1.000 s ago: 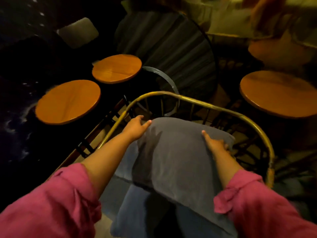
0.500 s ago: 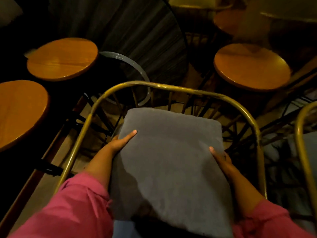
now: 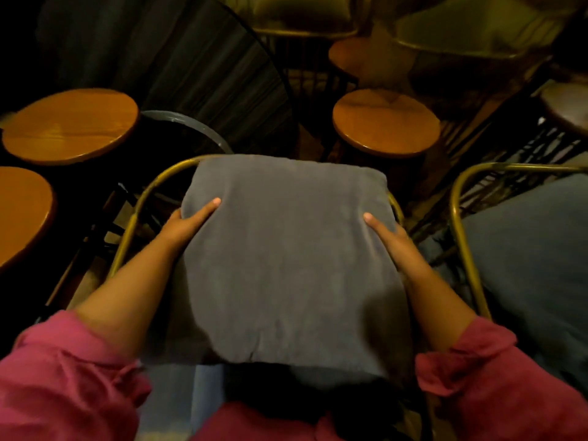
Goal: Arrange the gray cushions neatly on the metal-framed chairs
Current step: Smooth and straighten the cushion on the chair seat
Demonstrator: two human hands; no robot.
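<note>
A gray cushion (image 3: pixel 286 256) fills the middle of the head view, held flat above a brass-coloured metal-framed chair (image 3: pixel 149 192). My left hand (image 3: pixel 187 222) grips its left edge, thumb on top, fingers underneath. My right hand (image 3: pixel 386 235) grips the right edge the same way. The cushion's far edge reaches the chair's curved back rail and hides most of it. Another gray cushion (image 3: pixel 534 259) lies on a second metal-framed chair (image 3: pixel 458 218) to the right. A bluish cushion (image 3: pixel 178 396) shows below the held one.
Round wooden stool tops stand close around: one at the left (image 3: pixel 70 125), one at the far left edge (image 3: pixel 22 214), one ahead right (image 3: pixel 386 122). A dark round table (image 3: pixel 178 58) lies ahead. More chairs crowd the back (image 3: pixel 305 17).
The cushion has moved forward and up to the chair's back rail and lies flatter. Both hands have slid along its side edges. The view has shifted right, showing the neighbouring chair.
</note>
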